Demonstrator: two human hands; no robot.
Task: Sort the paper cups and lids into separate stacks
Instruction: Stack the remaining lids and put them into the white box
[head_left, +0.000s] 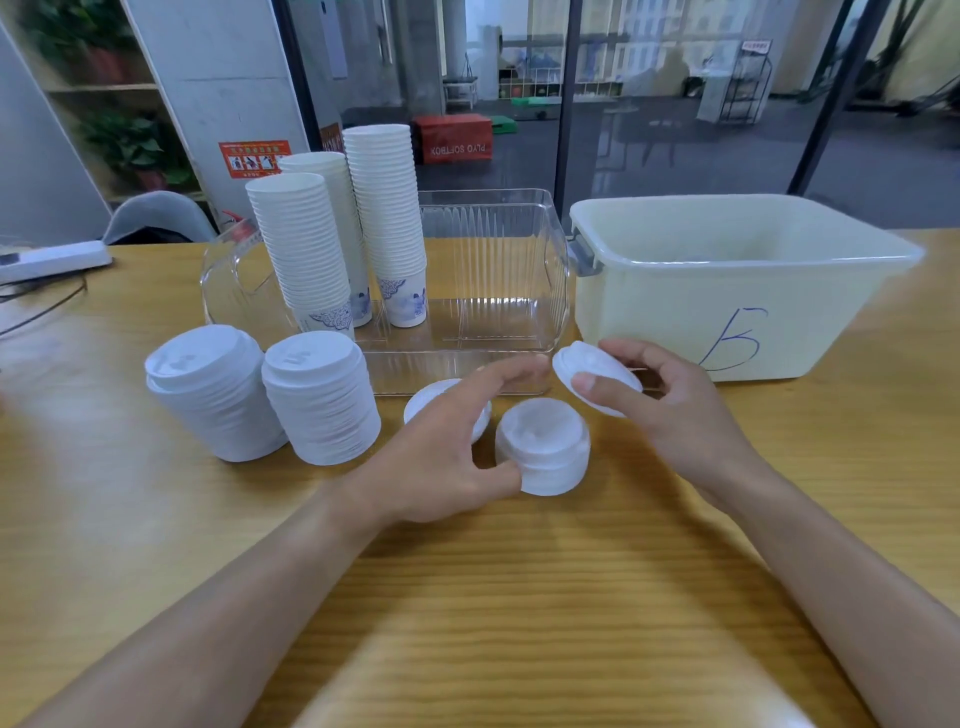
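Note:
Three tall stacks of white paper cups stand inside a clear plastic bin. Two tall stacks of white lids sit on the table to the bin's left front. In front of the bin a short stack of lids sits beside a low lid pile. My left hand hovers over that low pile with its fingers stretched out, and its thumb touches the short stack. My right hand pinches a single tilted lid just above the table.
A cream plastic tub marked with a blue letter stands at the right, close behind my right hand. A white power strip and cables lie at the far left. The wooden table stretches toward me.

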